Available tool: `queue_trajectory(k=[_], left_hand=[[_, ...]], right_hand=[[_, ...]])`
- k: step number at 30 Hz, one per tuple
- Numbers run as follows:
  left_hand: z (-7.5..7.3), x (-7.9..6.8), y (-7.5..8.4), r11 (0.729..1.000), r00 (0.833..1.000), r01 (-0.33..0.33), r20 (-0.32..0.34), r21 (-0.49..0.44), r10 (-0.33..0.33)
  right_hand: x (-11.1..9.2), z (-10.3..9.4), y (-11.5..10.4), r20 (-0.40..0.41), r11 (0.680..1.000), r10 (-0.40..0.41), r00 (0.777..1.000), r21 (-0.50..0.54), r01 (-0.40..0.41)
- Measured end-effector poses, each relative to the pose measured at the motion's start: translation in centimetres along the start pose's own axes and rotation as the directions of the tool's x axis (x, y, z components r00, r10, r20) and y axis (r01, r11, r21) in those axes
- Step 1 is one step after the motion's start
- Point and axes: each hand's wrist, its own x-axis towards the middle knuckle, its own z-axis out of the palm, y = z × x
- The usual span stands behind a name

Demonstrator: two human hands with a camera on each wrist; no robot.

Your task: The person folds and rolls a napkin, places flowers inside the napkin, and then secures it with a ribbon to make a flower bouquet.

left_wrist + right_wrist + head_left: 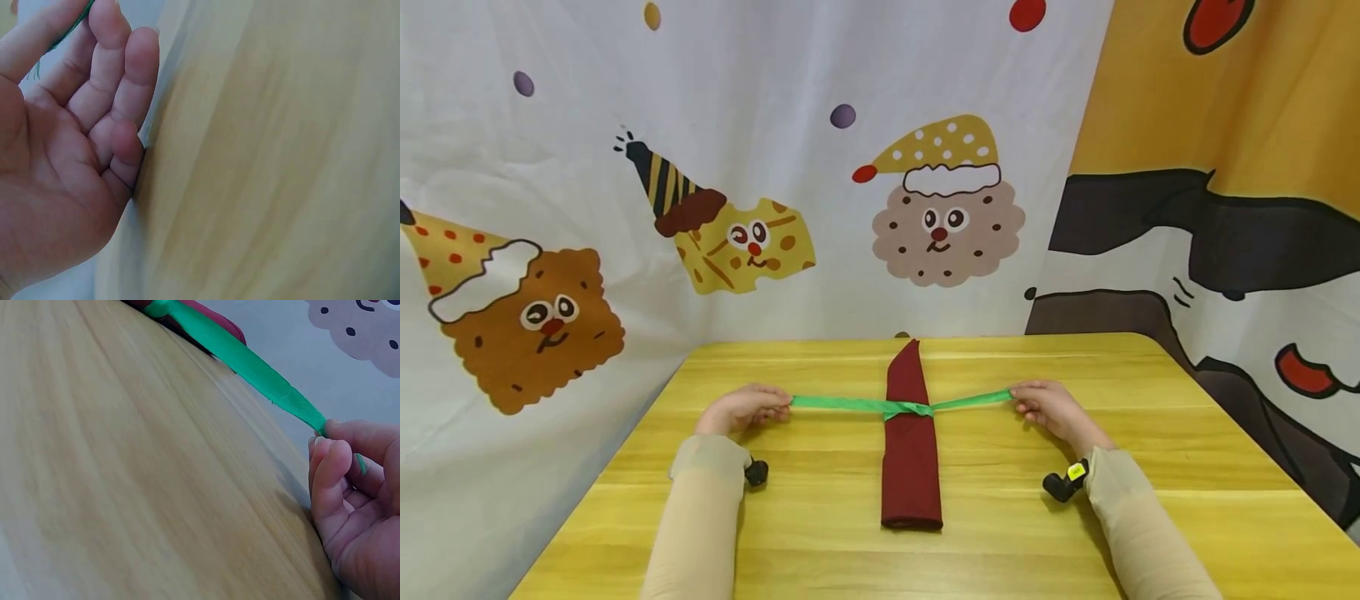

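A dark red folded cloth (911,471) lies lengthwise on the table, its pointed end toward the back. Round its upper half goes a green ribbon (838,403), crossed or knotted on top of the cloth. My left hand (747,408) pinches one end of the ribbon to the left of the cloth. On the other side, my right hand (1051,406) pinches the opposite end between thumb and fingertips. Both ribbon ends stretch out straight sideways. In the right wrist view, a short tail of green ribbon (360,464) shows behind the right fingers (331,465).
The wooden table (820,558) carries the cloth. A white curtain (760,83) with cartoon biscuits hangs right behind its back edge, and a patterned yellow and black part (1225,150) hangs at the right. Small black cameras (757,473) sit at both wrists.
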Motion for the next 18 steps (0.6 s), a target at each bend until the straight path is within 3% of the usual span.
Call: queue_trajectory(k=[9,18], left_hand=[[0.53,-0.09,-0.18,0.998,0.997,-0.042,-0.065,-0.056,0.038],[0.72,-0.32,-0.83,0.998,0.994,-0.017,-0.113,-0.055,0.01]], right_hand=[[0.27,-0.45,-0.3,0.009,0.998,-0.01,1.0,0.068,0.01],[0.32,-0.34,0.0,0.03,0.998,0.009,1.0,0.056,-0.011]])
